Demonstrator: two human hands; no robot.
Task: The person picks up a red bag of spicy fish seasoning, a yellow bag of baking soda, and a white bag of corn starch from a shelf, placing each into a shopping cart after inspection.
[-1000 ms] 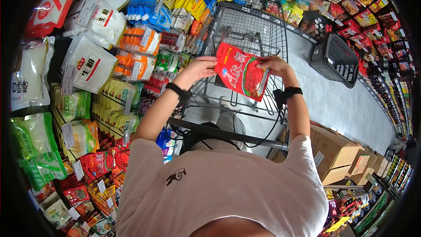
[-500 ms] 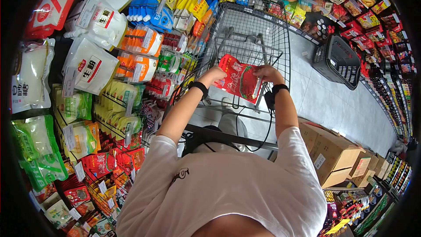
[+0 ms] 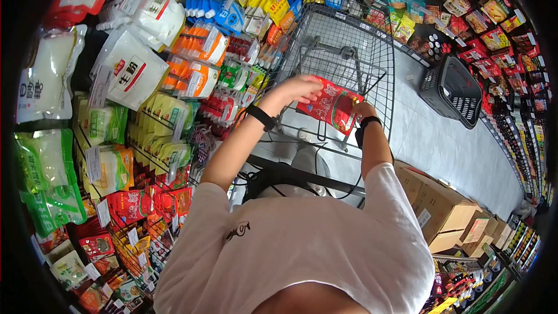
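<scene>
A red seasoning packet with white lettering and a food picture is held over the shopping cart. My right hand grips its right edge, fingers closed on the packet. Across the packet's upper left corner lies my left hand, its fingers loosely stretched out and covering part of the print. Both wrists wear black bands. Behind the packet, the cart's wire basket and folding seat show.
Shelves on the left hold white starch pouches, orange packets and more red packets. A dark shopping basket sits on the grey floor at right. Cardboard boxes stand nearer on the right, with stocked shelves beyond.
My left hand has slid from the packet's left edge over its upper left corner, fingers straightening. The packet has shifted slightly right and shows less of its front; my right hand still holds it.
</scene>
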